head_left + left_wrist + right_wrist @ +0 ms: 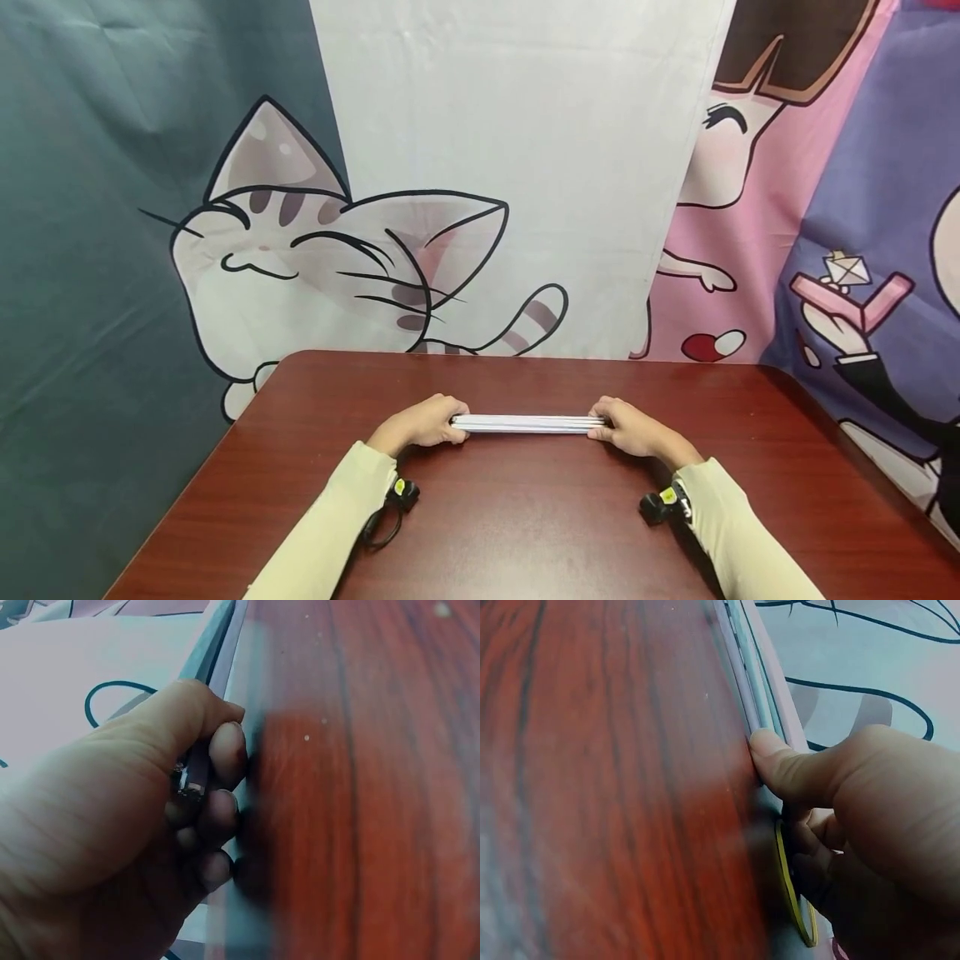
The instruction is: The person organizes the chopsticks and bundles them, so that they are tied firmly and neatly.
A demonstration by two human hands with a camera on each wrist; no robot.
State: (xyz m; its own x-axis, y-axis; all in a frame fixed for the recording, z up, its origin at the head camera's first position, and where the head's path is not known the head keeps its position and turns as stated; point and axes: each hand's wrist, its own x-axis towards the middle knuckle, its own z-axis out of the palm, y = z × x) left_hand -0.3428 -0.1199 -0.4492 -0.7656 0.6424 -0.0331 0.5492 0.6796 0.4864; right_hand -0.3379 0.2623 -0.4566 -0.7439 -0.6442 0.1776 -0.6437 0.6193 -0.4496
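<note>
Your left hand (426,422) and right hand (632,427) pinch a white stack (528,424) by its ends; likely light, fairly stiff, best held there.

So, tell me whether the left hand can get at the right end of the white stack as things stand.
Probably not: the left hand is gripping the left end of the white stack, and the right hand holds and largely covers the right end.
</note>
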